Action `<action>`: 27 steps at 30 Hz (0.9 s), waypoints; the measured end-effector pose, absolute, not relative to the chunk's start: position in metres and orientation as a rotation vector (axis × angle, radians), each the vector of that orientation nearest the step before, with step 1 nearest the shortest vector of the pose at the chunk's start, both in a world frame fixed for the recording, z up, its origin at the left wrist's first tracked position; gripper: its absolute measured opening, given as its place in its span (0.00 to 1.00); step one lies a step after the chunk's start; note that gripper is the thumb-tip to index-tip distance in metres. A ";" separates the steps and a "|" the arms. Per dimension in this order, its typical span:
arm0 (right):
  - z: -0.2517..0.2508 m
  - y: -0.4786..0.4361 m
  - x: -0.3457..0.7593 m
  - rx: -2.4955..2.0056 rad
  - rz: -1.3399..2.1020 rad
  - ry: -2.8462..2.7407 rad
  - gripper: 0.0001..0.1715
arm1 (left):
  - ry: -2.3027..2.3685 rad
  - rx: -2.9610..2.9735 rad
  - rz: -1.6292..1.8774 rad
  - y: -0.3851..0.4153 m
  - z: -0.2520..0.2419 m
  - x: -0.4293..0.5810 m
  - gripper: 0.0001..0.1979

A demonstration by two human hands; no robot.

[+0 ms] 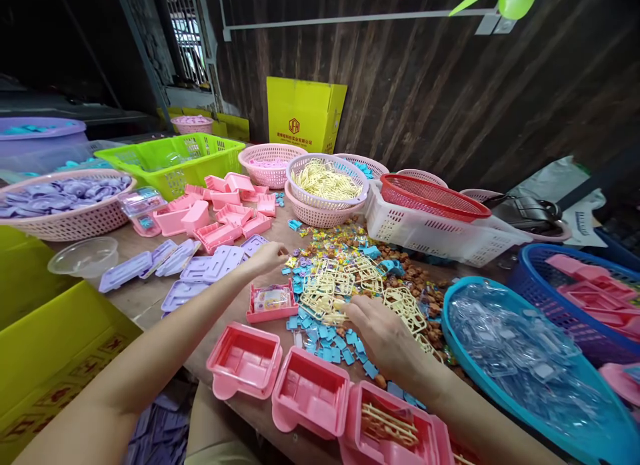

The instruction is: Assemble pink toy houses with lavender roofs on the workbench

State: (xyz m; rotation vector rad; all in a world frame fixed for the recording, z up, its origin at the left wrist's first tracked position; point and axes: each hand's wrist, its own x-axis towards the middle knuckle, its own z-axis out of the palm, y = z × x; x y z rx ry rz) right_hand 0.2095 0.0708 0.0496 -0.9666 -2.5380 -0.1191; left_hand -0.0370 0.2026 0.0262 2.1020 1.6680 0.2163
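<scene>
some cream frames (327,285) — partly hidden by right hand (377,326)

You've got bare tabletop (225,312) in a narrow pocket between your left forearm (185,332) and the small pink tray (273,314), plus another patch just beyond your left hand (270,257). The stacked baskets (323,215) and white crate (425,235) wall off the back! Your right hand (375,322) is down among crowded loose pieces (333,342), the turquoise tub (490,390) flanks that forearm, and pink boxes (310,422) line your near edge.
</scene>
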 end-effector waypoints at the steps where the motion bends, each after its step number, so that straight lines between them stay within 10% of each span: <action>1: 0.051 0.069 0.208 -0.936 -0.073 -2.535 0.11 | 1.758 2.112 0.206 0.210 0.019 -0.036 0.14; 7: 0.051 0.072 0.196 -0.868 0.183 -2.470 0.26 | 1.931 2.182 0.084 0.234 -0.009 -0.016 0.17; 17: 0.055 0.076 0.195 -1.306 0.697 -2.101 0.11 | 1.831 2.136 -0.103 0.263 -0.019 -0.016 0.16; 27: 0.051 0.076 0.177 -1.269 0.982 -1.906 0.21 | 1.731 2.117 -0.028 0.264 -0.023 -0.020 0.16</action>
